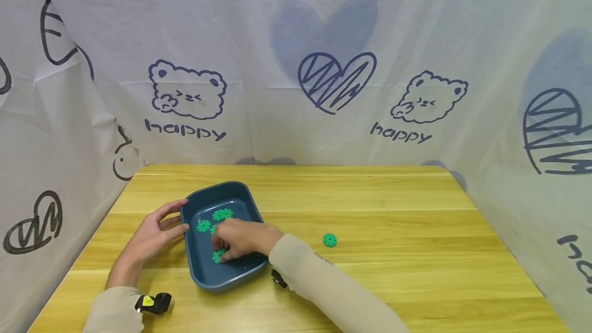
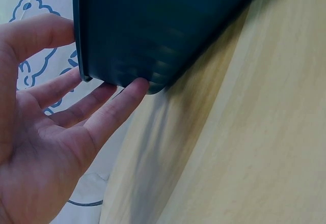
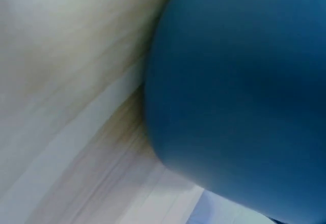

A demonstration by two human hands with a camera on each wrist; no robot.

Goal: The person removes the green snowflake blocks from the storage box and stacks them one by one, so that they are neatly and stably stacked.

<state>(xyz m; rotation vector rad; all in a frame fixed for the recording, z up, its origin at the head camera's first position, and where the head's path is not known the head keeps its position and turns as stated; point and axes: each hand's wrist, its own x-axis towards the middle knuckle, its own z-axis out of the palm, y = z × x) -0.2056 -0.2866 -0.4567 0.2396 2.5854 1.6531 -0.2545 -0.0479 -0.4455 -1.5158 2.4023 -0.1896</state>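
Observation:
A dark blue rectangular bin [image 1: 203,271] with rounded corners stands on the table, several green notched plastic discs [image 1: 203,226] lying flat inside. My left hand [image 1: 154,233] is at the bin's left side with its fingers extended. In the left wrist view, thumb and fingertips touch the bin's rim and outer wall [image 2: 127,40]. My right hand [image 1: 240,240] reaches over the right rim into the bin, fingers bent downward. Its thumb overlaps a green disc [image 1: 218,256] near the front; I cannot tell whether it is pinched. The right wrist view has only the bin's outer wall [image 3: 234,91].
One more green disc [image 1: 330,240] lies on the wooden table [image 1: 393,266], right of the bin and beyond my right forearm. A white printed cloth [image 1: 259,107] hangs behind the table and along both sides. Each wrist carries a small black camera [image 1: 154,303].

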